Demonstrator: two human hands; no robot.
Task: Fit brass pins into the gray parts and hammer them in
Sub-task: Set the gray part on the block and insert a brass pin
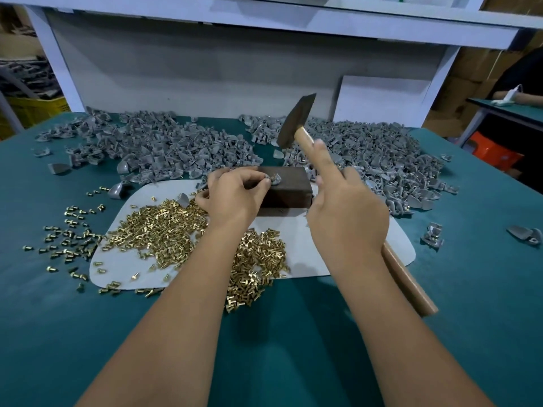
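Left hand (235,190) pinching gray part (274,180) on block (286,188) — right hand (346,212) gripping hammer (295,121), head raised just above, up-right.

No text, label, brand, number or sign can be read anywhere.

I see a teal-topped workbench (293,348) backed by a grey panel (205,71) under a white shelf (264,19), cardboard boxes (470,83) and an orange stool (493,154) at right.
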